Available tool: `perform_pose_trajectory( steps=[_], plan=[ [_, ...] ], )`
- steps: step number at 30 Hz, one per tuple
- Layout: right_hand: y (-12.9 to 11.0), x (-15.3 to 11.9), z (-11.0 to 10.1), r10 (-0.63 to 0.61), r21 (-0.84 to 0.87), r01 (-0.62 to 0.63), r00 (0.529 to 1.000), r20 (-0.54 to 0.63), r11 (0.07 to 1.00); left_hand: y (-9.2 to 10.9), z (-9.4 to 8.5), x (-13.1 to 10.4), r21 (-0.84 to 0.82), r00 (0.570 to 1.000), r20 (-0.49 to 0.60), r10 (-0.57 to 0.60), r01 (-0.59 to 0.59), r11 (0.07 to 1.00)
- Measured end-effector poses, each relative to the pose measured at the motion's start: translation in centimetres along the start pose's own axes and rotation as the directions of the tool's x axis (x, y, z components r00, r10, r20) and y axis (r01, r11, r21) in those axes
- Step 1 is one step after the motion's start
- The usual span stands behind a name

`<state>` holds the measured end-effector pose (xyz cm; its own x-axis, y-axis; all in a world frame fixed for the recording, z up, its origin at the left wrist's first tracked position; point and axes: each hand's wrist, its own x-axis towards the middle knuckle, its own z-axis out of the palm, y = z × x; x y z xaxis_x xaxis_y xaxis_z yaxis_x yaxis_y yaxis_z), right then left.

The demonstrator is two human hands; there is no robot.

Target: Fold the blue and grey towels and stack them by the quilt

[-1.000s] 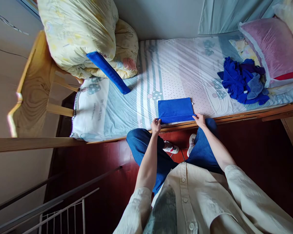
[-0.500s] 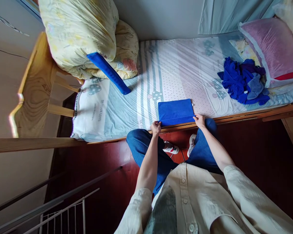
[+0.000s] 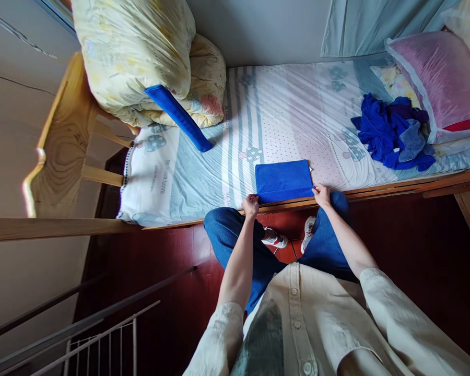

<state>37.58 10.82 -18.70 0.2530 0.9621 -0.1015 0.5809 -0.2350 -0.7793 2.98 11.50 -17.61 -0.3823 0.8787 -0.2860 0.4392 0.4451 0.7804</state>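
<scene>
A blue towel [image 3: 284, 177] lies flat near the bed's front edge, with a strip folded over along its near side. My left hand [image 3: 251, 205] pinches its near left corner. At the near right corner, my right hand [image 3: 321, 195] has its fingers closed on the cloth. A small white tag shows at the towel's right side. Further left, a narrow folded blue towel [image 3: 179, 119] leans from the quilt down onto the sheet. On the right of the bed is a crumpled heap of blue cloths [image 3: 389, 130].
A yellow patterned quilt [image 3: 137, 52] is piled at the bed's left end, beside the wooden bed end [image 3: 65, 141]. A pink pillow [image 3: 434, 78] in a clear cover sits at the right. A metal rack [image 3: 102, 339] stands on the floor at lower left.
The view has shifted slightly, so the room appears a little further right. Both hands keep hold of the towel's near corners, with no clear movement of the cloth.
</scene>
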Motion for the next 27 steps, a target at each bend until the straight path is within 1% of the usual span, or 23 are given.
perform_pose_trajectory(
  steps=[5, 10, 12, 14, 17, 18, 20, 22, 24, 27],
  plan=[
    [0.5, 0.2, 0.3, 0.028, -0.105, -0.027, 1.0, 0.007, 0.994, -0.1, 0.0, -0.1, 0.012, 1.0, 0.004, 0.003, -0.003, 1.0],
    [0.9, 0.1, 0.4, -0.037, -0.114, 0.039, 0.999, 0.018, 0.993, -0.3, 0.2, -0.3, 0.026, 0.999, 0.023, 0.027, -0.027, 0.999],
    [0.9, -0.1, 0.3, -0.069, -0.123, 0.069, 0.998, 0.003, 0.99, -0.5, 0.2, -0.4, 0.048, 0.995, 0.036, 0.093, -0.095, 0.994],
    [0.7, -0.4, 0.0, -0.117, -0.14, 0.111, 0.993, -0.036, 0.984, -0.7, 0.1, -0.5, 0.083, 0.979, 0.035, 0.199, -0.201, 0.976],
    [0.0, -0.9, -0.3, -0.248, -0.173, 0.233, 0.966, -0.075, 0.957, -1.0, -0.2, -0.5, 0.131, 0.929, 0.038, 0.367, -0.369, 0.92],
    [-0.3, -1.1, -0.4, -0.296, -0.183, 0.28, 0.953, -0.066, 0.942, -1.0, -0.2, -0.5, 0.135, 0.907, 0.062, 0.416, -0.421, 0.897],
    [-0.8, -1.5, -0.5, -0.37, -0.19, 0.362, 0.929, -0.008, 0.913, -1.2, 0.0, -0.4, 0.125, 0.861, 0.147, 0.487, -0.504, 0.855],
    [-1.1, -1.8, -0.4, -0.402, -0.19, 0.408, 0.913, 0.076, 0.893, -1.3, 0.3, -0.4, 0.119, 0.832, 0.236, 0.502, -0.537, 0.835],
    [-1.2, -2.1, -0.3, -0.395, -0.205, 0.418, 0.907, 0.144, 0.885, -1.5, 0.7, -0.5, 0.142, 0.831, 0.296, 0.472, -0.527, 0.838],
    [-0.9, -2.2, 0.0, -0.365, -0.242, 0.404, 0.911, 0.191, 0.882, -1.8, 1.2, -0.6, 0.208, 0.844, 0.355, 0.402, -0.49, 0.847]
  ],
)
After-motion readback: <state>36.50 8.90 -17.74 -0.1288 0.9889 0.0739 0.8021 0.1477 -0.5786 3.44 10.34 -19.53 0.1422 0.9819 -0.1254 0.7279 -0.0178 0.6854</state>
